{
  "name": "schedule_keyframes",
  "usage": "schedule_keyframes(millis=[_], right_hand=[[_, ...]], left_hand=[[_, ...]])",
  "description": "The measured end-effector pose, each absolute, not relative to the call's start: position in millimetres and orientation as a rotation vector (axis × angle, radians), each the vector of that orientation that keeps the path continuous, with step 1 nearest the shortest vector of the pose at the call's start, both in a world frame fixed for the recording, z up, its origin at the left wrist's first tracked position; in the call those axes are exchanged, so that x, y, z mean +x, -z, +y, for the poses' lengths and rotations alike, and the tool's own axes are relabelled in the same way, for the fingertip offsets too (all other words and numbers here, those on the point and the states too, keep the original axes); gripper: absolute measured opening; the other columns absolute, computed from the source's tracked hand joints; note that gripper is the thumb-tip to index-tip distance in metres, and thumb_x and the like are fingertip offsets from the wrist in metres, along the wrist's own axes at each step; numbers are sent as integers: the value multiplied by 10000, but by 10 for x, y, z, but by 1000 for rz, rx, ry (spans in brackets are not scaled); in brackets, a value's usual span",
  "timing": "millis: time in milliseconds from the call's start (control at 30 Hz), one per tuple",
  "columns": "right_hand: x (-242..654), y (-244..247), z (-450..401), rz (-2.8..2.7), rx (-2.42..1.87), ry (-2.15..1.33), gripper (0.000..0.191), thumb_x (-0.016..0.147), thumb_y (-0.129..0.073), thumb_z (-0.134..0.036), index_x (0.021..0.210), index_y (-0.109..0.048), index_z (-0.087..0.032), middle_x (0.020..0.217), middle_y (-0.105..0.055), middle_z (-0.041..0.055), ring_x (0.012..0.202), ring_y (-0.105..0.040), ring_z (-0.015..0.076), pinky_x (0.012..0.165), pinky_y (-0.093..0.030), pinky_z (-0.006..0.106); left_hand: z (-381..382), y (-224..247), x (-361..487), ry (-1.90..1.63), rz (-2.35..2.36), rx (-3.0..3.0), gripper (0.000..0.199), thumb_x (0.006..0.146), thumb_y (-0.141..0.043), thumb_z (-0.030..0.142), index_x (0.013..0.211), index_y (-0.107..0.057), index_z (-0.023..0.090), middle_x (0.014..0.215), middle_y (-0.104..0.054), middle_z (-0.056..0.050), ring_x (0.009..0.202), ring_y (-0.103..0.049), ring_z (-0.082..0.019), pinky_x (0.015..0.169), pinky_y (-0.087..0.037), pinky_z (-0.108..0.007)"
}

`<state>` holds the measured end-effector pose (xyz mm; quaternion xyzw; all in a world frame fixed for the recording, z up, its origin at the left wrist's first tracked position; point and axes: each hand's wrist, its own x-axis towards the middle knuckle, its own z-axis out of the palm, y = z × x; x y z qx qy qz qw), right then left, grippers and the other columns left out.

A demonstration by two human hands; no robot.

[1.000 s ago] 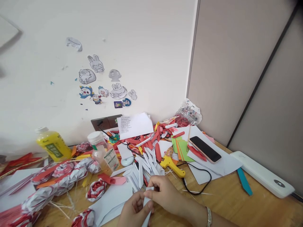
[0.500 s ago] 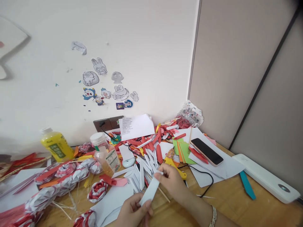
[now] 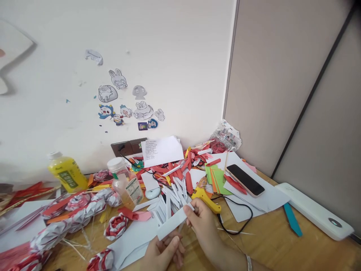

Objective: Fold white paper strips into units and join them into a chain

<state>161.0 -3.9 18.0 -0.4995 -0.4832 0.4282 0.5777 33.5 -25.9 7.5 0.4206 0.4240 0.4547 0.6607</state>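
My right hand pinches one end of a folded white paper strip between thumb and fingers. The strip slants down to the left, its other end just above my left hand. That hand has loosely bent fingers with the thumb apart from the strip; nothing shows in its grasp. Behind the strip lies a pile of white folded paper strips. A yellow glue gun with a black cord rests just beyond my right hand.
A phone lies on white sheets at right, near a long white device. Paper roses, a clear plastic jar and a yellow drink bottle stand or lie at left. Red paper strips are heaped along the wall.
My left thumb has come off the strip and that hand has dropped slightly. The strip has swung to a flatter slant in my right hand.
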Motion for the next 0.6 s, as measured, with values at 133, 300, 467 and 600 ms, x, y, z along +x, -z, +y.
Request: schedule_keyframes(millis=[133,300,467,600], right_hand=[[1517,-199,-131,-1145,-1072,-1164,292,741,-546,-403,626,-380,-191,481,-481,-51,461,-480,114,484,-383,231],[1450,-145,-160,-1164,-858,-1450,338,710,-566,-469,709,-385,-184,478,-527,-50,410,-511,113,437,-397,227],[1443,-76,-121,-1195,-820,-1520,356,702,-579,-471,708,-397,-165,438,-509,-56,387,-492,91,416,-373,199],[1449,-86,-106,-1199,-813,-1592,362,688,-582,-480,706,-412,-161,427,-507,-54,380,-485,93,405,-365,196]], left_hand=[[-296,-182,325,-1079,1100,1008,362,634,-608,486,522,-596,142,417,-575,18,370,-482,-118,414,-370,-227],[-301,-289,324,-1008,1216,1072,440,655,-564,502,381,-559,158,336,-510,19,363,-433,-115,418,-340,-217],[-291,-251,332,-1014,1225,1102,448,672,-549,492,357,-547,173,317,-495,24,354,-423,-115,413,-332,-210],[-277,-213,323,-1015,1170,1126,499,711,-494,504,333,-516,179,311,-478,22,339,-403,-111,447,-360,-224]])
